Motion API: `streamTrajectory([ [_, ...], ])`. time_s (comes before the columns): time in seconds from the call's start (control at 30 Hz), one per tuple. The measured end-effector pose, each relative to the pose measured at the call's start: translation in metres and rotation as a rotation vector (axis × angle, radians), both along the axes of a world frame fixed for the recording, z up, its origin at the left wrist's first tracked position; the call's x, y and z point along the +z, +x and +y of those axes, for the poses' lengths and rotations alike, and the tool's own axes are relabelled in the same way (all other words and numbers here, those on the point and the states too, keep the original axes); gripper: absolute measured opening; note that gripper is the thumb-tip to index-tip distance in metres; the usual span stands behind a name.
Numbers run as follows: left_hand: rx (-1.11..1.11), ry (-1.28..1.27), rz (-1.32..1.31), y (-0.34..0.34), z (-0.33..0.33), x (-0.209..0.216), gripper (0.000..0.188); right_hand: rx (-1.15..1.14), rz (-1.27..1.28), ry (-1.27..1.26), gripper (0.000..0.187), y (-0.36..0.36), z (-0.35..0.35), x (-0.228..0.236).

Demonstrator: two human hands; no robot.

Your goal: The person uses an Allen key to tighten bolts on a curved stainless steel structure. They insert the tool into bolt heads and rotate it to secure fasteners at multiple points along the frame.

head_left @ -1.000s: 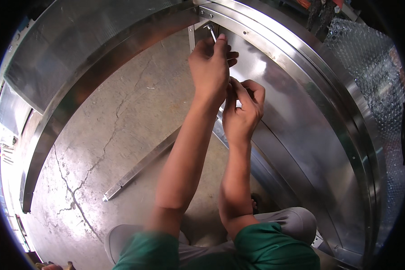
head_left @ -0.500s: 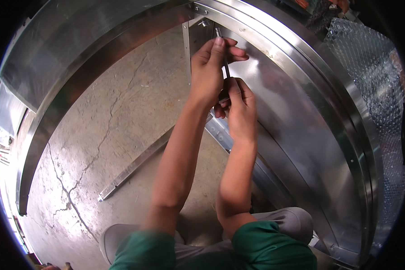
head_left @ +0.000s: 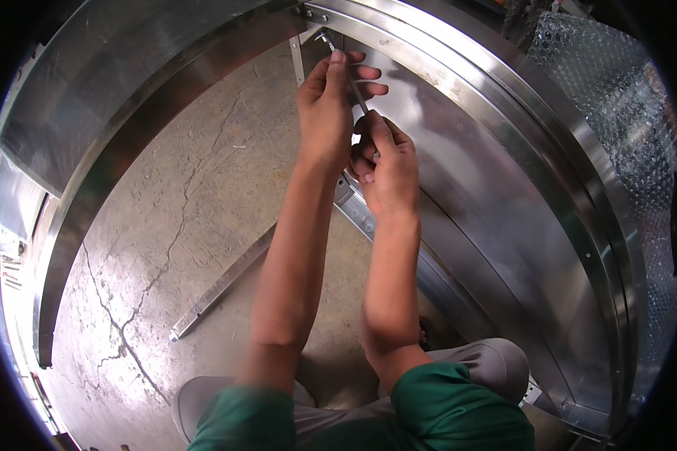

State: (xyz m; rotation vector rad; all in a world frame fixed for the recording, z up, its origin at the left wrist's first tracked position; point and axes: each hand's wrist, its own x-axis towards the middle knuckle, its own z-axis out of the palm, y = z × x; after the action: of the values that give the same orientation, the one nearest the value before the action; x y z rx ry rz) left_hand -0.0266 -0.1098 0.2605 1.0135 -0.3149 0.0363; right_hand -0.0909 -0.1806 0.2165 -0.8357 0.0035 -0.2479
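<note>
A slim metal rod-like tool runs slantwise between my two hands; its exact kind is hidden by my fingers. Thumb and forefinger of my left hand pinch it near its far end, with the other fingers spread. My right hand is closed round its near end. The tool's far tip meets a small bolt in the inner corner of a shiny metal frame. Beside that corner stands a narrow metal upright, partly behind my left hand.
A smooth metal panel fills the right side. Over the cracked concrete floor slants a metal bar. Another metal rail passes behind my right forearm. Bubble wrap lies beyond the frame at the far right.
Both hands have moved a little up and left with the tool. Its tip, formerly apart from the bolt, now meets it. The whole view has shifted slightly.
</note>
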Motion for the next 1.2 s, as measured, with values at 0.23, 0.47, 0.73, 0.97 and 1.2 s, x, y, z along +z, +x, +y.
streamTrajectory([
  [0.23,0.25,0.194,-0.05,0.006,0.002,0.0,0.031,-0.441,-0.109,-0.411,0.027,0.011,0.011,-0.007],
  [0.47,0.319,0.263,-0.069,0.004,0.004,0.007,0.028,-0.768,-0.06,-0.585,0.03,0.008,0.021,-0.013],
  [0.73,-0.029,-0.154,-0.007,0.01,0.006,0.002,0.033,0.095,0.136,0.01,0.058,-0.033,-0.001,0.001],
  [0.97,-0.111,-0.183,0.061,0.007,0.01,0.003,0.027,-0.066,0.051,0.115,0.032,-0.02,0.003,-0.008],
  [1.2,-0.07,-0.147,0.065,0.001,-0.005,0.011,0.028,-1.105,-0.237,-0.884,0.009,-0.003,0.008,-0.012],
])
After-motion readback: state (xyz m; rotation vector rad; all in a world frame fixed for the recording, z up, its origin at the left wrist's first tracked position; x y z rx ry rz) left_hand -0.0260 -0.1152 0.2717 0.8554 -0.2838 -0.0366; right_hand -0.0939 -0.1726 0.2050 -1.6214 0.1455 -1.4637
